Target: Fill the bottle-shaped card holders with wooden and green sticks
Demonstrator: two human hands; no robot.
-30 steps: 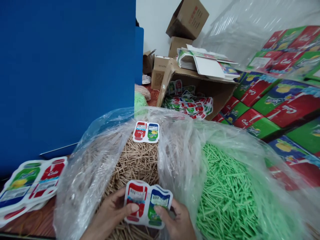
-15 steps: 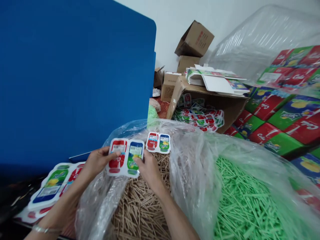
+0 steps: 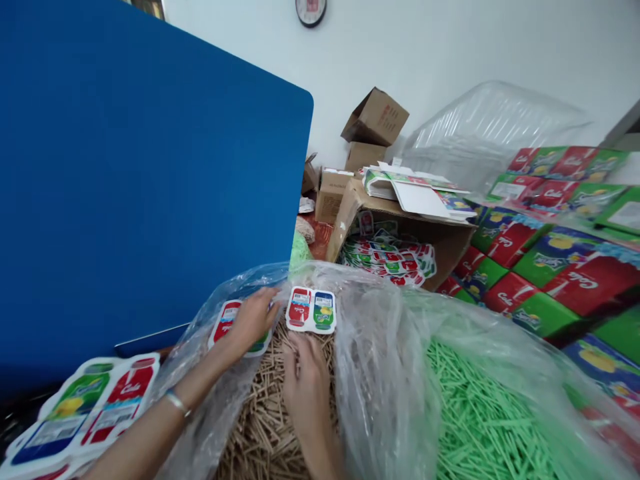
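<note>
My left hand (image 3: 254, 319) hovers over a printed cardboard piece (image 3: 223, 325) with red cola and green-blue can pictures, hiding its middle. Its fingers stretch right, slightly parted, with nothing visibly gripped. My right hand (image 3: 306, 367) reaches low over brown paper strips (image 3: 270, 413), fingertips just below a second can-printed piece (image 3: 311, 310). A small gap shows between its thumb and fingers; whether they touch the strips or that piece is unclear. Both pieces lie on the clear plastic bag (image 3: 200, 393) of brown strips.
Larger can-shaped boards (image 3: 95, 407) are stacked at left, below a blue panel (image 3: 200, 180). Green paper strips (image 3: 490, 420) fill another bag at right. Behind are an open carton (image 3: 345, 220) of printed pieces and stacked cola boxes (image 3: 545, 267).
The can-printed piece held in both hands now lies on the bag's left side. My left hand has moved right over it; my right hand has let go and lowered. The view tilted up.
</note>
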